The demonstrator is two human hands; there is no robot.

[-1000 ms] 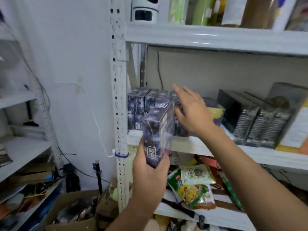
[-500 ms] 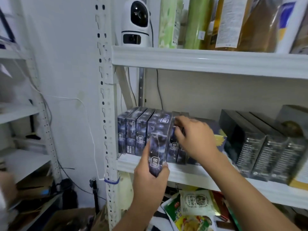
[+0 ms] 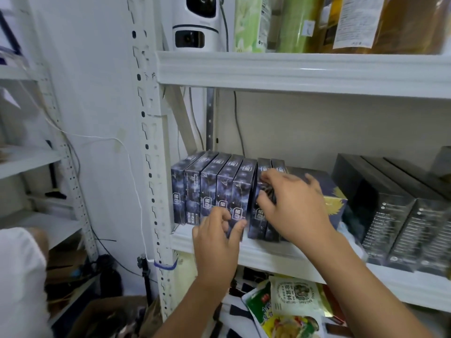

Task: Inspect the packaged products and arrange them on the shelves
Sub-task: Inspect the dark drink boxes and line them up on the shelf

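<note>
At the left end of the shelf (image 3: 268, 254): the blue box (image 3: 240, 191) you held out in front a second ago now stands fifth in the row of matching boxes (image 3: 195, 191).
Left hand (image 3: 214, 242): you pinch its lower front edge, seating it.
Right hand (image 3: 295, 206): fingers curled over the next two boxes (image 3: 264, 165), holding them aside.
Meaning: this one looks nearly shelved.
Surfaces: glossy, film-wrapped cartons; slim, flat-sided, upright.

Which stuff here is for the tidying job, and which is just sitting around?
For the job: blue box pinched by the left hand; row of blue boxes held by the right hand; shelf.
Just lying about: security camera; cardboard box; side rack.
</note>
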